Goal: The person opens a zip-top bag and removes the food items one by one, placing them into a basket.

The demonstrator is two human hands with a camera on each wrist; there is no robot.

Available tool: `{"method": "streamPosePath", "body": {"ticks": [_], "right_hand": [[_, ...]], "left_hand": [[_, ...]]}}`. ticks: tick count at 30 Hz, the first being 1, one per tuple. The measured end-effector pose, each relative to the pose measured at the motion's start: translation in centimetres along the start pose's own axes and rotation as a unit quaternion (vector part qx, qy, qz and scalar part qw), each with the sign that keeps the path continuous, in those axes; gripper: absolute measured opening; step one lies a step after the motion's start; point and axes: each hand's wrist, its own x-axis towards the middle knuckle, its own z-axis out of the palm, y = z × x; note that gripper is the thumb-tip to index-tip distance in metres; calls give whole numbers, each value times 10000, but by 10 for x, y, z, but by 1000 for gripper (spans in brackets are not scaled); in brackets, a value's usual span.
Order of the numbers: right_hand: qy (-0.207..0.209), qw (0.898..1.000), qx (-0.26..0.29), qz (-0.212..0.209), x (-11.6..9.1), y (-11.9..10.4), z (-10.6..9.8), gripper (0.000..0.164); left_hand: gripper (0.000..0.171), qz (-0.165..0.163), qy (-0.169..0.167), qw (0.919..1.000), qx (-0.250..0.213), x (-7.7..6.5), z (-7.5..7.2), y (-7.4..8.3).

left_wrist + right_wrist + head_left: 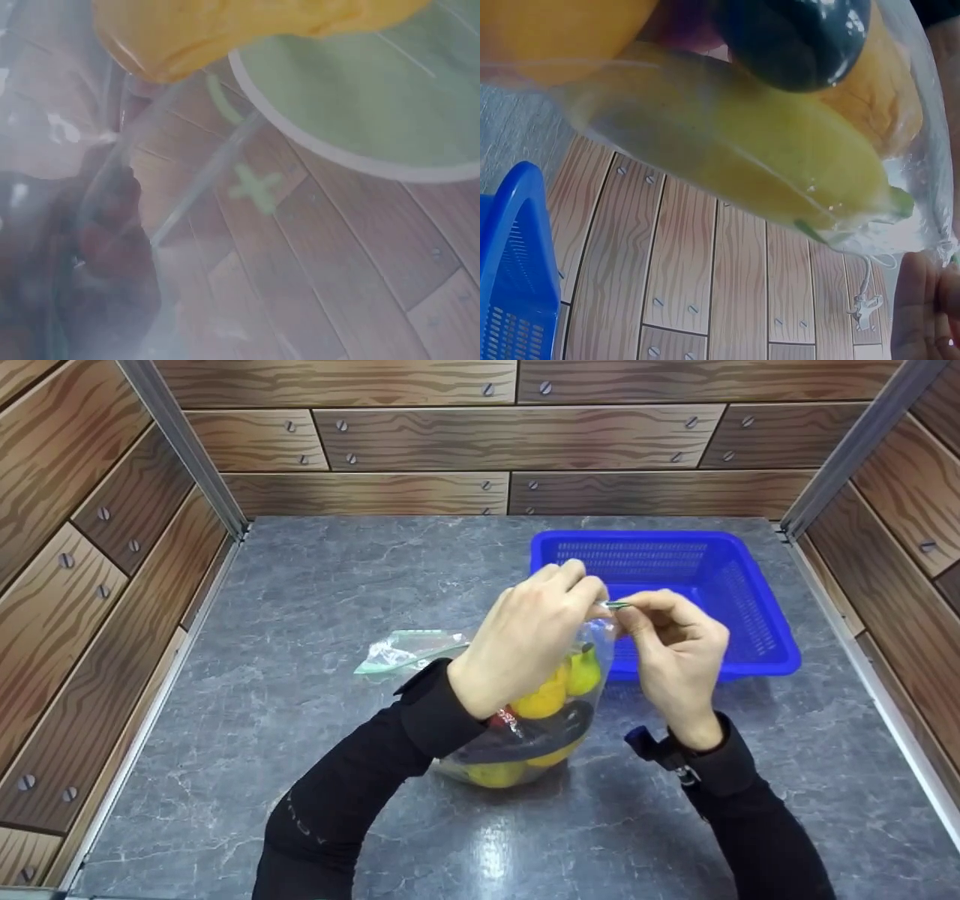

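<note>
A clear zip bag [480, 750] bulges with fruit and vegetables in front of me. Through its film show a yellow-green pear-shaped piece [583, 671], a yellow one [541, 699] and a glossy dark one [799, 41]. My left hand [529, 626] reaches over the bag, fingers curled on its top edge. At the bag's right corner my right hand [679, 656] pinches the green zip strip [618, 605] between thumb and index finger. The loose left end of the bag's mouth [412, 651] sticks out beyond my left wrist. Blurry film and a yellow piece [225, 34] fill much of the left wrist view.
A blue perforated plastic basket [667, 667] stands behind my hands at the right, its near rim close to my right hand. Wood-patterned panels [420, 439] wall the grey marbled table [315, 577] at the back and both sides.
</note>
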Motion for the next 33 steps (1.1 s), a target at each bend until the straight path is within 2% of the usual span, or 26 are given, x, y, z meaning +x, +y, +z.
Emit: {"method": "streamPosePath", "body": {"ticks": [14, 23, 28, 33], "right_hand": [[17, 9997, -258, -12, 2, 1, -7, 5], [100, 9993, -368, -38, 6, 3, -13, 5], [174, 9992, -369, 27, 7, 7, -17, 11], [194, 9988, -424, 125, 7, 9, -19, 4]], "left_hand": [[20, -132, 333, 9990, 248, -18, -3, -15], [30, -398, 569, 9970, 338, -35, -9, -30], [23, -578, 785, 9948, 295, -46, -13, -41], [16, -828, 874, 9924, 249, -60, -17, -53]]}}
